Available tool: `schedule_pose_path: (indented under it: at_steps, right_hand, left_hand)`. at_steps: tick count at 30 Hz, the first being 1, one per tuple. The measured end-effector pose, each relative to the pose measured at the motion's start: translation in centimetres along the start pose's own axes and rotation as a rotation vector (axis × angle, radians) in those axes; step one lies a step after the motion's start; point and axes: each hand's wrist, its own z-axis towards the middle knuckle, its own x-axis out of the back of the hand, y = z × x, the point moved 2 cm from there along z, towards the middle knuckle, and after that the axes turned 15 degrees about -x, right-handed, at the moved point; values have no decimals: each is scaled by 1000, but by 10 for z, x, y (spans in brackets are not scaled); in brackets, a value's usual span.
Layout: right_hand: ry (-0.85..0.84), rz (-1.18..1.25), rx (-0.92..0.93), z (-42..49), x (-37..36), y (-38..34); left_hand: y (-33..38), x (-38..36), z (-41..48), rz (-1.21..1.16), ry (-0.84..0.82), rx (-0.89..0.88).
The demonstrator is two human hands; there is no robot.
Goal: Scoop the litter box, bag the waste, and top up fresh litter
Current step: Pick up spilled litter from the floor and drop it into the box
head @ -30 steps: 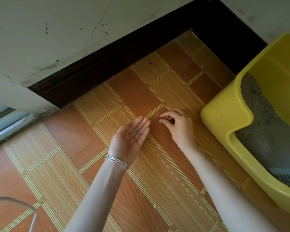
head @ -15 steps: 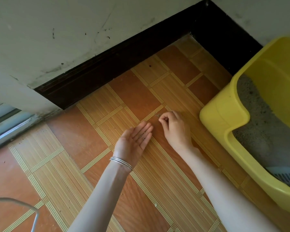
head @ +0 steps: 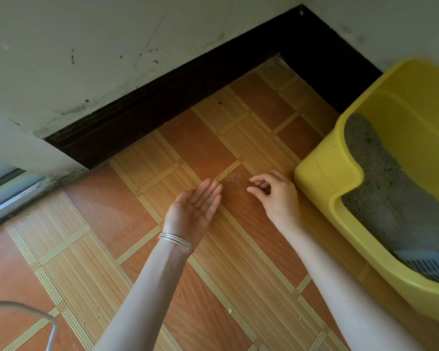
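Note:
A yellow litter box [head: 325,178] stands on the floor at the right, filled with grey litter [head: 390,188]. A pale blue slotted scoop [head: 426,266] lies in its near corner. My left hand [head: 195,207] lies palm up and flat just above the floor, with a few dark litter grains on its fingers. My right hand [head: 274,192] hovers to its right, fingers loosely curled, thumb and forefinger apart, nothing visibly between them. A small patch of spilled litter grains [head: 235,177] lies on the tile between the two hands.
The orange and striped tile floor [head: 112,224] meets a dark skirting board [head: 162,102] and a scuffed white wall behind. A window track [head: 8,191] runs at the left. A thin grey wire loop [head: 36,315] sits at the bottom left. A few crumbs dot the floor.
My right hand has drawn back to the right from the grain patch and loosened its pinch. The left palm stayed flat, and the spilled grains now show on the tile.

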Motion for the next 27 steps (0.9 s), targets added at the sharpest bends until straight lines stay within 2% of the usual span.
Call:
schedule_pose_path:
  at_steps: [13,20,22,25,27]
  right_hand:
    - [42,-6,117,12,-18,-16]
    - [112,-291,211,4,-25,-24]
    - [81,-330,215,4,-25,-27]
    - [-87,-62,136,0,-15,-34]
    - [-156,106,151,-7,-5,-41]
  left_hand:
    - [3,2,-1,17,-33,4]
    - [-1,1,-3,41,-11,7]
    - [-3,1,-5,51,3,5]
    - [-8,-2,-7,72,16,6]
    - [-10,-6,-8,83,22,6]
